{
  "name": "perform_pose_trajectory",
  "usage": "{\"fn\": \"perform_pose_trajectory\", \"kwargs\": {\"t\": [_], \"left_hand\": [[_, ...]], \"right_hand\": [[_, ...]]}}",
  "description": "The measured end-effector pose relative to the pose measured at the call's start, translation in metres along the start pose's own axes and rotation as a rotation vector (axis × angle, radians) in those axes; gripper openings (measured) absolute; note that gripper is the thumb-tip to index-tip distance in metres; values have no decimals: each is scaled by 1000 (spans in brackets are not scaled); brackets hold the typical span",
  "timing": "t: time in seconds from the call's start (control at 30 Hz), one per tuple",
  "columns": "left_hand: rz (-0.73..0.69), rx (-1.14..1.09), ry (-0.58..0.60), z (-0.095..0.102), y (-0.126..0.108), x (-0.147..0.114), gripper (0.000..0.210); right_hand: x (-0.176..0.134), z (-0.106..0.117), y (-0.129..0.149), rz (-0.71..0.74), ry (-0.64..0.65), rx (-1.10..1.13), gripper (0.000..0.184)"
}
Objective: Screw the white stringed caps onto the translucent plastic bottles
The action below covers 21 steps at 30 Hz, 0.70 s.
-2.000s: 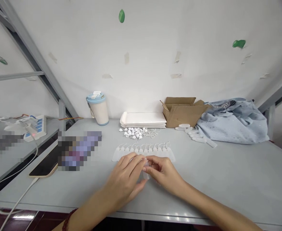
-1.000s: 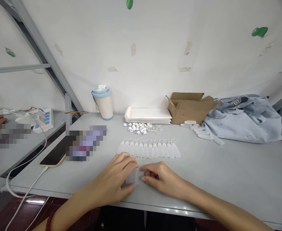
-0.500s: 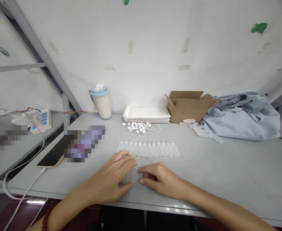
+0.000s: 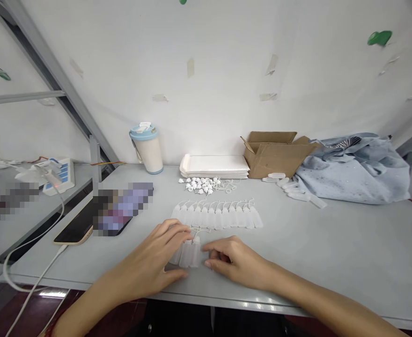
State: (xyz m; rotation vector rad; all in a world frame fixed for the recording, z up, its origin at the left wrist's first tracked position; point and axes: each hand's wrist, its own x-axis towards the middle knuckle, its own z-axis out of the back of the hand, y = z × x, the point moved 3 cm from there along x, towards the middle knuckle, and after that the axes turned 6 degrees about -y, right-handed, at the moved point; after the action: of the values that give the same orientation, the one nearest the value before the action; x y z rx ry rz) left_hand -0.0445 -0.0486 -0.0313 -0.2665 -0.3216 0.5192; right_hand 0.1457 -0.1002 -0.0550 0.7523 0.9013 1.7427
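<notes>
Head view, left fingers (image 4: 178,240) spread over bottles (image 4: 194,255), right fingers (image 4: 217,244) slightly parted, both empty

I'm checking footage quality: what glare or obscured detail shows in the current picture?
Head view throughout: glare spots dot the front edge of the grey flat table; pixel blocks cover part of the black rectangular phone; translucent plastic bottles beside the left hand have faint outlines.

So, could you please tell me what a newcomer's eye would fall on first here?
Probably the row of translucent pieces mid-table, then the left hand and right hand flanking a smaller group in front. The blue-lidded cup, back left, and open cardboard box, back right of centre, may stand out too.
</notes>
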Motion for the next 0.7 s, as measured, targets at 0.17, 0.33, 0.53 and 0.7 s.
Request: {"fn": "perform_pose_trajectory", "kwargs": {"t": [0.17,0.33,0.53,0.7], "left_hand": [[-22,23,-20,-2,4,0,49],[-43,28,-49,-3,4,0,47],[-18,13,-60,3,4,2,53],[-8,-18,-63,14,7,19,37]], "right_hand": [[0,0,-1,-3,-1,0,26],[0,0,-1,-8,5,0,27],[0,1,-1,-3,1,18,25],[0,18,0,-31,-20,27,28]]}}
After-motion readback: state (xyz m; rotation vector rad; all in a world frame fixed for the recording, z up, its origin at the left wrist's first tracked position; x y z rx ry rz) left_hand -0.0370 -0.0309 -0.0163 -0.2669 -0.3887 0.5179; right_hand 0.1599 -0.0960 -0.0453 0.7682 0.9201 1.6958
